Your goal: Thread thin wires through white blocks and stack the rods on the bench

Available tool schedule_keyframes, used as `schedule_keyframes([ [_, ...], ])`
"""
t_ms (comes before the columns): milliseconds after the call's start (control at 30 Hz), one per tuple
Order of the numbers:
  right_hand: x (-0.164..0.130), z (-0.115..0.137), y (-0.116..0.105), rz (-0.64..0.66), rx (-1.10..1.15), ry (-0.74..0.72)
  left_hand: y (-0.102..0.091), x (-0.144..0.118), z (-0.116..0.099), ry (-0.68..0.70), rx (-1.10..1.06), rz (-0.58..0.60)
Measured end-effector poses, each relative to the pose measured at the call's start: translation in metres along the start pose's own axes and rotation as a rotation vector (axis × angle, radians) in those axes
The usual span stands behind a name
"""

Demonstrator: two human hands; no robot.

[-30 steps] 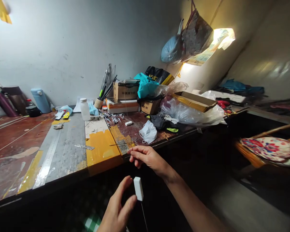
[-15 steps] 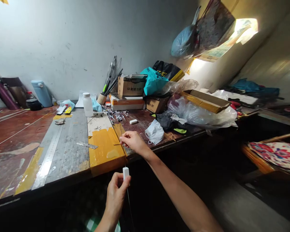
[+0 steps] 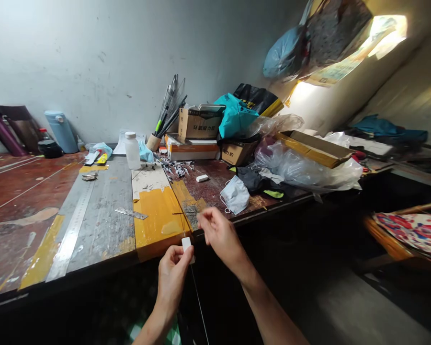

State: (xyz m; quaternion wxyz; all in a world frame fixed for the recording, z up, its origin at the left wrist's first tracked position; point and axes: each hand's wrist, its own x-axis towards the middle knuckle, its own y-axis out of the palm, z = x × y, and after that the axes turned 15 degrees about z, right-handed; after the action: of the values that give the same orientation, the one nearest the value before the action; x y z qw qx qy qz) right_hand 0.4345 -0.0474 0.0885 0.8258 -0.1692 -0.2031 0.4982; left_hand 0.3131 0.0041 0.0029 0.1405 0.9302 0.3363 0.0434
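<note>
Since half a second ago our right hand point(image 3: 219, 235) has drawn back from the bench edge toward our left hand point(image 3: 174, 273); its fingers are pinched together, on what we cannot tell; our left hand clasps a small white rectangular block point(image 3: 187, 245) between thumb and fingers, just beside the right; a thin dark rod point(image 3: 197, 297) runs down below the block; beyond the grip lie the yellow-painted bench patch point(image 3: 154, 215) and a crumpled white face mask point(image 3: 235, 195).
</note>
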Motion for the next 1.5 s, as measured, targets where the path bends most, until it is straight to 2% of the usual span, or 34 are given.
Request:
schedule_keyframes([
  [133, -0.066, -0.021, 0.017, 0.227, 0.039, 0.266, 0.006, 0.001, 0.0, -0.015, -0.015, -0.001],
  [200, -0.085, -0.03, 0.029, 0.277, 0.068, 0.373, 0.009, 0.0, 0.0, -0.019, -0.014, -0.011],
  [267, -0.095, -0.036, 0.039, 0.284, 0.091, 0.412, 0.01, -0.001, 0.001, -0.018, -0.01, -0.023],
  [400, -0.098, -0.04, 0.048, 0.261, 0.173, 0.323, 0.009, -0.004, -0.001, -0.02, 0.003, -0.039],
  [533, -0.097, -0.039, 0.046, 0.321, 0.301, 0.302, 0.007, -0.004, -0.003, -0.023, 0.019, -0.04],
  [633, -0.099, -0.039, 0.046, 0.311, 0.297, 0.287, 0.008, -0.002, -0.003, -0.023, 0.016, -0.029],
  [800, -0.103, -0.043, 0.049, 0.211, 0.248, 0.311, 0.009, -0.004, -0.001, -0.017, 0.013, -0.024],
  [1033, -0.103, -0.032, 0.053, 0.316, 0.332, 0.283, 0.002, -0.007, -0.006, -0.021, 0.024, -0.056],
  [1200, -0.102, -0.034, 0.061, 0.253, 0.324, 0.297, -0.002, -0.01, -0.011, -0.021, 0.029, -0.079],
  [1400, -0.104, -0.032, 0.06, 0.318, 0.274, 0.258, -0.002, -0.011, -0.01, -0.034, 0.045, -0.076],
  [1500, -0.105, -0.035, 0.061, 0.278, 0.335, 0.287, 0.001, -0.009, -0.01, -0.029, 0.045, -0.069],
])
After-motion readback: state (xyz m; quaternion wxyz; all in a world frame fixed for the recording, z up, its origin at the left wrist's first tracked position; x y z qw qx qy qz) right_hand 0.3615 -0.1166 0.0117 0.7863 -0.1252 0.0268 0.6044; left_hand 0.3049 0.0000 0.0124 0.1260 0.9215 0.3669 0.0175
